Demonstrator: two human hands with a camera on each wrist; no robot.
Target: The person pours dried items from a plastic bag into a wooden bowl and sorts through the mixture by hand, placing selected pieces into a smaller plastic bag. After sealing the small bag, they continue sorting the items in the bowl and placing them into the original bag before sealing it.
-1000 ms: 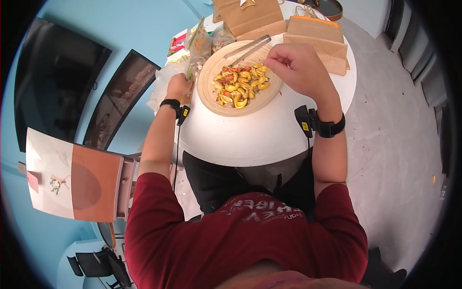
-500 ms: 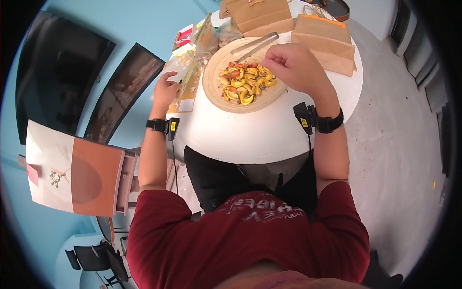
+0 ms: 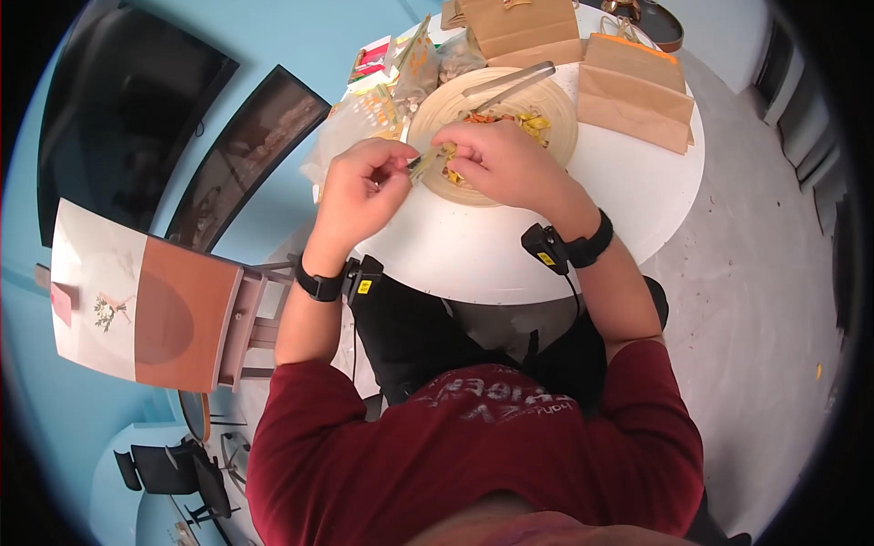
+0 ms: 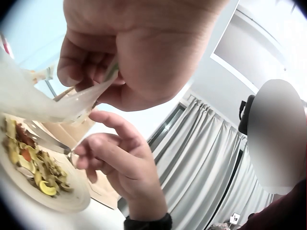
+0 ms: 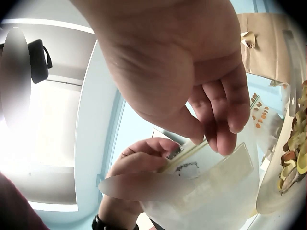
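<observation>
My left hand [image 3: 369, 187] pinches the top edge of a translucent zip bag [image 5: 216, 191] between thumb and fingers, at the near left of a round wooden plate [image 3: 569, 118]. Dark marks show on the bag's front. Close by, my right hand [image 3: 510, 168] has its fingertips right at the bag's zip edge, with thumb and index finger apart in the head view. Curved yellow pieces [image 4: 48, 187] with orange and brown bits lie on the plate, partly hidden by my right hand in the head view. Metal tongs [image 3: 510, 82] rest across the plate's far side.
Two brown paper bags [image 3: 633, 96] [image 3: 523, 32] stand behind and right of the plate. Left of it are a printed pouch [image 3: 419, 68], a filled clear bag [image 3: 460, 56] and a red-and-white packet [image 3: 371, 59]. The round white table [image 3: 437, 259] curves in front of my lap.
My left hand has come from the packaging left of the plate to its near side with the zip bag. The right hand has moved left from above the food to meet it.
</observation>
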